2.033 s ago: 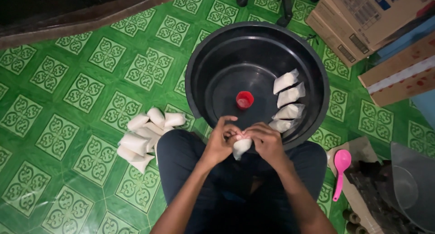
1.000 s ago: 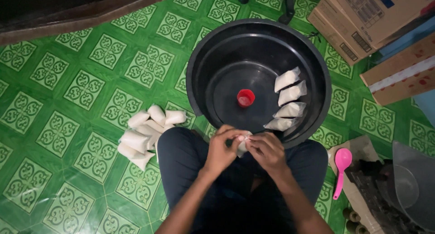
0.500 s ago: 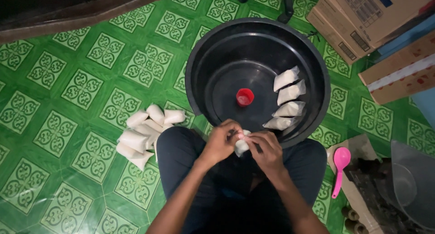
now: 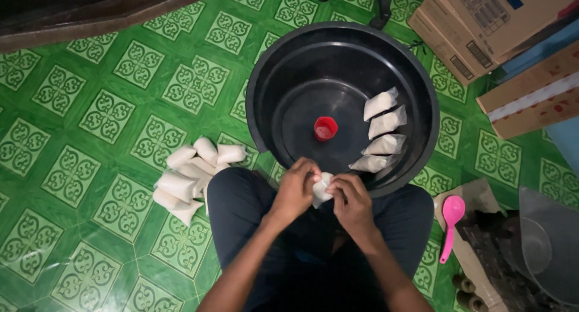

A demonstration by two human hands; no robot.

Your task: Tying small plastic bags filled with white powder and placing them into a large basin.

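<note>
My left hand [image 4: 297, 190] and my right hand [image 4: 351, 202] meet over my lap, both closed on one small white packet [image 4: 321, 188] held between the fingers. Just beyond them sits a large black round tub [image 4: 274, 64]. Inside the tub a small red cup [image 4: 325, 128] stands at the centre, and several white filled packets [image 4: 381, 129] lean in a row against the right wall. A pile of similar white packets [image 4: 192, 174] lies on the green floor to the left of my knee.
Green patterned tile floor [image 4: 90, 125] all around. Cardboard boxes [image 4: 488, 22] are stacked at the upper right. A pink spoon [image 4: 449, 221] lies on cardboard at the right, beside a grey bowl-like container [image 4: 549, 239]. Dark furniture edge runs along the top left.
My hands have stayed together over my lap, working the white packet with small finger shifts. The row of packets in the tub and the floor pile look unchanged.
</note>
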